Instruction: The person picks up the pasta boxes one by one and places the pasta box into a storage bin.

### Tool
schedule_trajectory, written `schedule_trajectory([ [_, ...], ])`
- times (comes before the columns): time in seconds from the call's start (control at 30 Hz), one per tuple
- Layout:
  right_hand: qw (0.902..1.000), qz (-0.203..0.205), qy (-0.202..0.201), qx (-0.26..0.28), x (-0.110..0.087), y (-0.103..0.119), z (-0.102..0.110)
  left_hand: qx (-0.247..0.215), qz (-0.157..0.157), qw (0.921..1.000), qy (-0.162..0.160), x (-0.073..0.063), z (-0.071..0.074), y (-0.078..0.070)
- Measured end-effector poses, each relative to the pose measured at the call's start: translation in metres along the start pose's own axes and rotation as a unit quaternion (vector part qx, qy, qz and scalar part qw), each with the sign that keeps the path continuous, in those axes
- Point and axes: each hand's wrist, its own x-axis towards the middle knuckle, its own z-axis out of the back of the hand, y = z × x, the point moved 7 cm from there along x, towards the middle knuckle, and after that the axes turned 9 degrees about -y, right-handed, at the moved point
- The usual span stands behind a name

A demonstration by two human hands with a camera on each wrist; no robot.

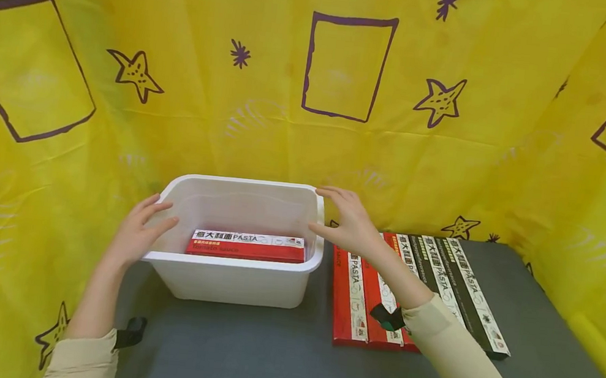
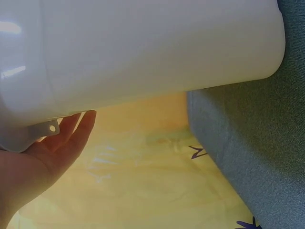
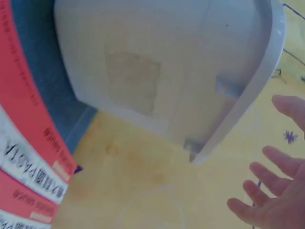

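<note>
I see the white plastic tub on the grey bench, smooth-walled and rounded at the corners, its mouth facing up and its long axis running left to right. Inside it, a red pasta box with a white lettered strip lies lengthwise the same way. My left grip is at the tub's left rim, fingers and thumb apart; I cannot tell whether they touch it. My right grip is near the tub's right rim, fingers spread. Right of the tub lie red boxes, then black boxes, long axes front to back.
</note>
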Motion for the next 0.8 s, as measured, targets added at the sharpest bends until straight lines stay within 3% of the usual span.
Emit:
schedule_trajectory([
  [0.4, 0.9964, -0.082, 0.010, 0.019, -0.042, -0.043, 0.018, 0.010, 0.012, 0.9999, 0.004, 0.002, 0.001, 0.004],
  [0.8, 0.9833, -0.180, 0.021, 0.019, -0.087, -0.084, 0.033, 0.004, 0.016, 0.9998, 0.010, 0.002, -0.002, 0.002],
])
